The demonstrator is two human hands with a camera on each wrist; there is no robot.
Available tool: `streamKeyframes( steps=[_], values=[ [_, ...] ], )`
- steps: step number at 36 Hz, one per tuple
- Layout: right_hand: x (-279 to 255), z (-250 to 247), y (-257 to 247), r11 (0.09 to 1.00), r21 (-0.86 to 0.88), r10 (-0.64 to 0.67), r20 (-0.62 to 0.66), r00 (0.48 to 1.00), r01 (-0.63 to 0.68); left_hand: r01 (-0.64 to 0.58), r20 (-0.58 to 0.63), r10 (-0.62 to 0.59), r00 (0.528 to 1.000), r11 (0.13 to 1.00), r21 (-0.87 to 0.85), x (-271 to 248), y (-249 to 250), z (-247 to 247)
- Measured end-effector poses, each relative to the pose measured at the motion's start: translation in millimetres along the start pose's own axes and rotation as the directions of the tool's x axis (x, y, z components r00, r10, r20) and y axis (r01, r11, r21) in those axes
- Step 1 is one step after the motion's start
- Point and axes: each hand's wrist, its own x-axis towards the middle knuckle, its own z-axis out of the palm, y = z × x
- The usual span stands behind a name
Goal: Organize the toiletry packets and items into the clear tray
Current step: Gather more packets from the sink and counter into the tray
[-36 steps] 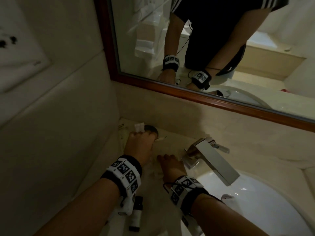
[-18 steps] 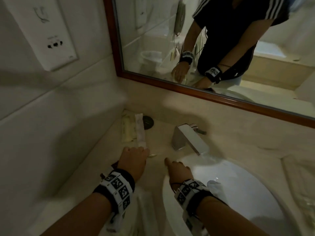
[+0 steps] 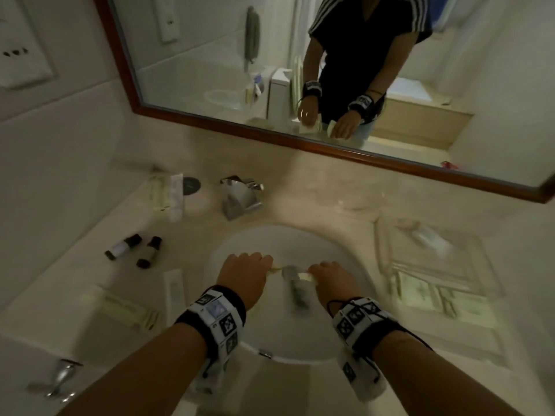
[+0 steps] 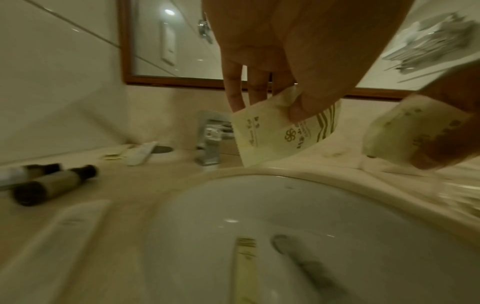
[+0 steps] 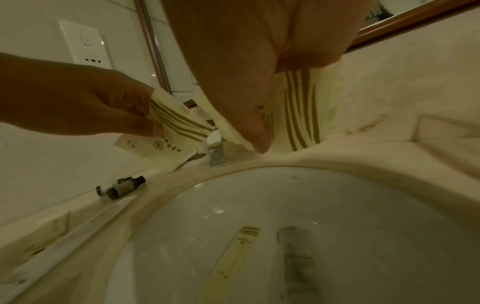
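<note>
Both hands hover over the white sink basin [image 3: 255, 325]. My left hand [image 3: 264, 262] pinches a pale yellow striped packet [image 4: 280, 135] between thumb and fingers. My right hand [image 3: 315, 270] grips a second yellow striped packet [image 5: 298, 115]. The clear tray [image 3: 379, 250] stands on the counter to the right of the basin and holds several packets. In the basin below the hands lie a long yellow packet [image 4: 244, 267] and a dark, blurred item [image 4: 306, 265].
Two small dark-capped bottles [image 3: 123, 246] lie on the counter left of the basin. More packets [image 3: 168, 196] sit at the back left by the chrome faucet [image 3: 240, 196]. A white tube [image 3: 173, 291] and a packet [image 3: 120, 307] lie at the front left. The mirror runs along the back.
Both hands have drawn back from the counter's back left corner to above the basin, each now holding a yellow packet. The head view has pulled back, bringing the tray into sight.
</note>
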Motion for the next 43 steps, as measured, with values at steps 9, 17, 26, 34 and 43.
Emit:
streamKeyframes(
  steps=[9, 17, 26, 34, 43],
  values=[
    [-47, -17, 64, 0.986, 0.056, 0.159, -0.050, 0.986, -0.156, -0.139, 0.011, 0.139, 0.990, 0.990, -0.011, 9, 76, -17],
    [-65, -27, 98, 0.945, 0.121, 0.311, -0.046, 0.949, -0.304, -0.315, -0.151, 0.314, 0.937, 0.949, 0.018, 42, 121, -27],
    [-75, -16, 148, 0.877, 0.138, 0.467, -0.019, 0.884, -0.461, -0.391, -0.022, 0.391, 0.920, 0.911, -0.130, 72, 186, -23],
    [-79, -6, 217, 0.873, 0.151, 0.481, -0.099, 0.871, -0.464, -0.473, -0.023, 0.473, 0.881, 0.878, -0.071, 96, 243, -8],
    [-76, 1, 293, 0.951, -0.075, 0.269, -0.281, 0.921, -0.300, -0.495, -0.129, 0.480, 0.868, 0.859, -0.129, 132, 302, 15]
  ],
)
